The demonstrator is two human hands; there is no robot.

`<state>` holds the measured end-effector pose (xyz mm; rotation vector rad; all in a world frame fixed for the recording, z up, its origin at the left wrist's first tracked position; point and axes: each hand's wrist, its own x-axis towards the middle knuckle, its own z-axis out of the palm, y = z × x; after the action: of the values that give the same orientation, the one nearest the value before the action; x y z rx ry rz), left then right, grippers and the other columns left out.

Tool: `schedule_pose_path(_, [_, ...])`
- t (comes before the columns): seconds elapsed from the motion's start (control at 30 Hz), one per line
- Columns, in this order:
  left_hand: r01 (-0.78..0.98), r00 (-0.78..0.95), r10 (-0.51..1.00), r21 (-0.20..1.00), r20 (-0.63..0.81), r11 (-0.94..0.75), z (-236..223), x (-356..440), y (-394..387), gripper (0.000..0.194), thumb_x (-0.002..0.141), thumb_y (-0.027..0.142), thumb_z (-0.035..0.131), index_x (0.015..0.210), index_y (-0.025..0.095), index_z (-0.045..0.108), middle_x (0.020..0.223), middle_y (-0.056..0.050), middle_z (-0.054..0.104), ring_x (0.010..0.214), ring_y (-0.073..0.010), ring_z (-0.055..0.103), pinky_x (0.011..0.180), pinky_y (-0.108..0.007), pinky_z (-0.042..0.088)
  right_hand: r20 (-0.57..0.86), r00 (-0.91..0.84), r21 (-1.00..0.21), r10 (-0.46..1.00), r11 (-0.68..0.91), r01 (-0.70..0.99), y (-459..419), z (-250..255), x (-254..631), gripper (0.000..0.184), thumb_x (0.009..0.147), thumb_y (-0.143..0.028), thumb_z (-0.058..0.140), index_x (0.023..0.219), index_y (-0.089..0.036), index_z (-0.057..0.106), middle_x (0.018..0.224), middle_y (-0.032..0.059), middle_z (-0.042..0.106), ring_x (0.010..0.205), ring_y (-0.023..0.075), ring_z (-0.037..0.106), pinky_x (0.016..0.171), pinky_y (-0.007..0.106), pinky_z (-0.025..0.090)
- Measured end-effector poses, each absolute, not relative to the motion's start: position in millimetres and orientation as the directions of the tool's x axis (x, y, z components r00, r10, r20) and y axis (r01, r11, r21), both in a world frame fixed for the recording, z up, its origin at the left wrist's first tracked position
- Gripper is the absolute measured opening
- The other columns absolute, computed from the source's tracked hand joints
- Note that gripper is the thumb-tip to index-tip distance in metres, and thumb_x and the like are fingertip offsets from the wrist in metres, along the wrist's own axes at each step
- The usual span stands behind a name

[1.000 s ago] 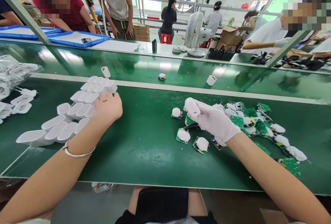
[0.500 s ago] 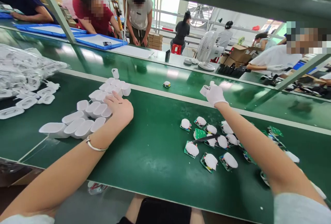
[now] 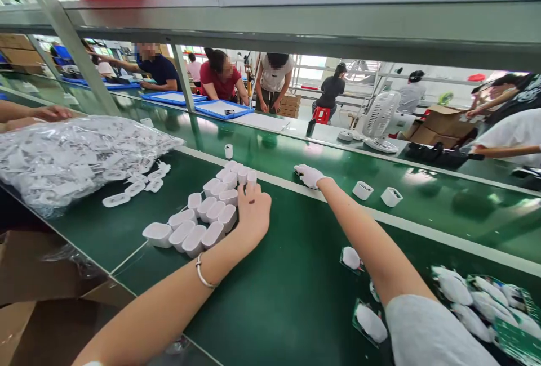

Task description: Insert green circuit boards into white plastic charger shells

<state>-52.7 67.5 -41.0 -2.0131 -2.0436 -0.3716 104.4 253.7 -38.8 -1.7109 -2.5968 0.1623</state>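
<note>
My left hand point(image 3: 255, 208), bare with a bracelet on the wrist, has its fingers closed on a white plastic housing point(image 3: 252, 176) at the right edge of a cluster. Other open-topped white housings point(image 3: 181, 235) stand upright in rows to its left. My right hand point(image 3: 311, 176), in a white glove, reaches over the far side of the pale line. Its fingertips close around a small circuit board assembly point(image 3: 297, 172), mostly covered by the glove. Two housings with dark parts inside, one a filled housing point(image 3: 362, 190), stand right of that hand.
Circuit boards with white pads point(image 3: 454, 287) lie at the near right. A clear bag of white parts point(image 3: 84, 157) covers the left, with loose white frames point(image 3: 135, 188) beside it. A metal shelf beam point(image 3: 296, 22) crosses above. Co-workers stand or sit across the line.
The view has swung left and up. My right hand has let go of a housing, now standing on the belt, and moved left onto the board assembly. My left hand stays at the housing cluster.
</note>
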Motion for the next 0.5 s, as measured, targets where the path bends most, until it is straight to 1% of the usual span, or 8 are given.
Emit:
schedule_pose_path(0.03, [1.000, 0.006, 0.935, 0.011, 0.354, -0.011, -41.4, -48.2, 64.5, 0.031, 0.076, -0.003, 0.044, 0.086, 0.011, 0.070, 0.096, -0.016, 0.062, 0.103, -0.0309, 0.055, 0.097, -0.048, 0.040, -0.053, -0.388, -0.112, 0.920, 0.381, 0.918, 255.3, -38.7, 98.8, 0.035, 0.090, -0.033, 0.056, 0.122, -0.018, 0.053, 0.127, 0.0097, 0.052, 0.109, 0.0222, 0.055, 0.090, 0.044, 0.048])
schedule_pose_path(0.1, [0.995, 0.019, 0.921, 0.079, 0.388, -0.054, -45.0, -40.6, 60.4, 0.034, 0.081, 0.005, 0.049, 0.110, 0.015, 0.064, 0.110, -0.014, 0.058, 0.106, -0.0301, 0.052, 0.096, -0.046, 0.041, -0.066, -0.357, -0.132, 0.932, 0.346, 0.929, 252.7, -35.0, 94.6, 0.033, 0.090, -0.035, 0.056, 0.117, -0.016, 0.056, 0.118, 0.0092, 0.057, 0.101, 0.0199, 0.059, 0.086, 0.040, 0.051])
schedule_pose_path(0.2, [0.903, -0.083, 0.933, 0.423, 0.349, -0.078, -57.4, -34.9, 61.7, 0.056, 0.079, 0.014, 0.059, 0.133, 0.015, 0.044, 0.133, -0.018, 0.043, 0.120, -0.0360, 0.043, 0.097, -0.051, 0.039, -0.016, -0.308, -0.181, 0.951, 0.300, 0.937, 229.3, -23.2, 106.1, 0.033, 0.090, -0.035, 0.055, 0.117, -0.016, 0.056, 0.118, 0.0102, 0.058, 0.101, 0.0200, 0.058, 0.086, 0.039, 0.050])
schedule_pose_path(0.23, [0.841, -0.104, 0.948, 0.536, 0.300, -0.077, -62.8, -34.3, 64.2, 0.059, 0.078, 0.014, 0.061, 0.134, 0.013, 0.043, 0.133, -0.019, 0.043, 0.121, -0.0367, 0.043, 0.098, -0.051, 0.039, 0.008, -0.295, -0.202, 0.955, 0.291, 0.935, 214.6, -18.9, 113.8, 0.033, 0.090, -0.035, 0.055, 0.117, -0.016, 0.056, 0.118, 0.0106, 0.059, 0.102, 0.0199, 0.058, 0.087, 0.038, 0.049])
schedule_pose_path(0.3, [0.736, -0.094, 0.971, 0.672, 0.220, -0.081, -73.5, -33.6, 70.7, 0.061, 0.076, 0.013, 0.062, 0.132, 0.011, 0.042, 0.128, -0.019, 0.048, 0.122, -0.0347, 0.044, 0.101, -0.049, 0.038, 0.045, -0.286, -0.254, 0.957, 0.288, 0.924, 173.4, -12.2, 132.2, 0.032, 0.089, -0.036, 0.055, 0.113, -0.017, 0.058, 0.112, 0.0099, 0.063, 0.098, 0.0185, 0.060, 0.085, 0.030, 0.047])
schedule_pose_path(0.4, [0.633, -0.030, 0.979, 0.761, 0.203, -0.138, -85.4, -30.3, 79.2, 0.067, 0.071, 0.013, 0.065, 0.133, 0.009, 0.038, 0.124, -0.017, 0.054, 0.118, -0.0287, 0.051, 0.101, -0.042, 0.041, 0.038, -0.312, -0.389, 0.949, 0.302, 0.871, 88.7, -9.8, 157.6, 0.022, 0.085, -0.042, 0.057, 0.093, -0.022, 0.060, 0.090, 0.0006, 0.069, 0.074, 0.0126, 0.062, 0.066, 0.023, 0.046])
schedule_pose_path(0.47, [0.544, 0.045, 0.982, 0.820, 0.181, -0.176, -89.1, -26.5, 81.0, 0.064, 0.066, 0.012, 0.067, 0.127, 0.011, 0.046, 0.115, -0.013, 0.061, 0.106, -0.0245, 0.059, 0.095, -0.037, 0.047, -0.023, -0.317, -0.449, 0.948, 0.274, 0.851, 30.2, -14.5, 168.0, 0.019, 0.081, -0.040, 0.062, 0.082, -0.022, 0.059, 0.079, -0.0020, 0.068, 0.064, 0.0121, 0.059, 0.058, 0.023, 0.044])
schedule_pose_path(0.5, [0.500, 0.094, 0.981, 0.844, 0.169, -0.193, -89.7, -24.5, 80.5, 0.060, 0.064, 0.012, 0.067, 0.122, 0.012, 0.051, 0.109, -0.010, 0.064, 0.100, -0.0228, 0.062, 0.092, -0.035, 0.049, -0.032, -0.364, -0.428, 0.931, 0.316, 0.847, 4.6, -18.7, 171.1, 0.019, 0.080, -0.038, 0.064, 0.075, -0.021, 0.057, 0.075, -0.0017, 0.066, 0.064, 0.0127, 0.059, 0.059, 0.024, 0.044])
